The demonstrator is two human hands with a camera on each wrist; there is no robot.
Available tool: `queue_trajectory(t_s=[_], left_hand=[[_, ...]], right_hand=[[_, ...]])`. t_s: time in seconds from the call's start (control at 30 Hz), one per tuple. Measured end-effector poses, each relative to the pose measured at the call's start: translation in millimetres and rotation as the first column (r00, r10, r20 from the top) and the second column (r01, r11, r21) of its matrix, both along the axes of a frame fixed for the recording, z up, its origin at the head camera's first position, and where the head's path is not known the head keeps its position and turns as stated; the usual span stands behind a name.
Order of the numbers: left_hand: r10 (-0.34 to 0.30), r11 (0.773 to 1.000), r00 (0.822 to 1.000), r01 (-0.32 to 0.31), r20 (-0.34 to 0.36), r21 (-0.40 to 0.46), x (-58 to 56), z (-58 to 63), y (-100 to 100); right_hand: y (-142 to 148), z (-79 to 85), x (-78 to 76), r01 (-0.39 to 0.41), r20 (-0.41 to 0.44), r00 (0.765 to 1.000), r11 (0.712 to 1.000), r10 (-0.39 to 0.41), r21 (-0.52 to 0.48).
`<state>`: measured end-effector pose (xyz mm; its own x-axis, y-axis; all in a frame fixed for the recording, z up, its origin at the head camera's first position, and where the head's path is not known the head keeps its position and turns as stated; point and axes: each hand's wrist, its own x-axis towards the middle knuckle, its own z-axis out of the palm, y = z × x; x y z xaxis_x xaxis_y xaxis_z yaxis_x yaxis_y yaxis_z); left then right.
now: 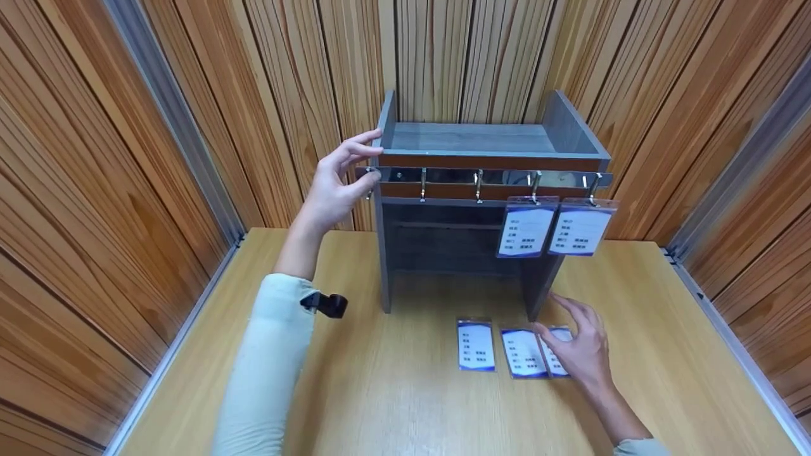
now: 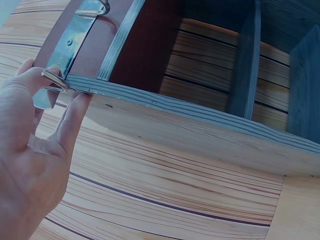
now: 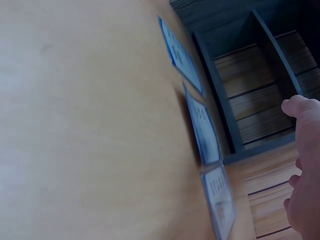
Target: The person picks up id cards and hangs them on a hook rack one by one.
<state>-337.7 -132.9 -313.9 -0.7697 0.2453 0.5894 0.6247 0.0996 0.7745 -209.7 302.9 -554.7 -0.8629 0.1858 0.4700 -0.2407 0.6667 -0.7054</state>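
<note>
A grey wooden shelf (image 1: pixel 386 253) stands on the table, with a metal hook rail (image 1: pixel 450 177) across its front. My left hand (image 1: pixel 339 180) holds the shelf's upper left side, its thumb at the rail's end hook and its fingers on the side panel. Two clear-sleeved name badges hang at the right: one badge (image 1: pixel 527 228) and another badge (image 1: pixel 581 229). On the table before the shelf lie a left badge (image 1: pixel 476 345), a middle badge (image 1: pixel 523 354) and a right badge (image 1: pixel 557 335), partly hidden. My right hand (image 1: pixel 583 348) hovers there, thumb and fingers apart, holding nothing.
Wood-panelled walls (image 1: pixel 190 126) enclose the table (image 1: pixel 393 392) at the back and sides. A metal strip (image 1: pixel 184 342) runs along the left edge. A small black device (image 1: pixel 326 305) is strapped at the left sleeve's cuff.
</note>
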Motion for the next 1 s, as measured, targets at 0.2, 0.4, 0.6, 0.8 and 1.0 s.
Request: queue_trajectory(t_s=[0.2,0.4,0.6,0.8,1.0], left_hand=[[0.003,1.0,1.0,-0.003,0.001,-0.005,0.7,1.0,-0.8],[-0.004,1.0,1.0,0.004,0.012,-0.003,0.3,0.6,-0.4],[-0.005,1.0,1.0,0.005,0.012,-0.003,0.9,0.3,-0.2],[-0.01,1.0,1.0,0.01,0.015,0.0,1.8,0.2,0.3],[-0.01,1.0,1.0,0.01,0.006,-0.002,1.0,1.5,-0.3]], right_hand=[[13.4,-4.1,4.2,0.007,0.028,1.0,1.0,-0.008,0.022],[23.9,-3.0,8.0,0.034,0.141,0.989,0.999,-0.04,0.043],[29.6,-0.9,7.6,0.062,0.224,0.972,0.996,-0.076,0.07],[33.2,-3.6,7.2,0.066,0.281,0.956,0.995,-0.084,0.073],[36.4,-3.8,5.3,0.051,0.378,0.923,0.997,-0.069,0.057]])
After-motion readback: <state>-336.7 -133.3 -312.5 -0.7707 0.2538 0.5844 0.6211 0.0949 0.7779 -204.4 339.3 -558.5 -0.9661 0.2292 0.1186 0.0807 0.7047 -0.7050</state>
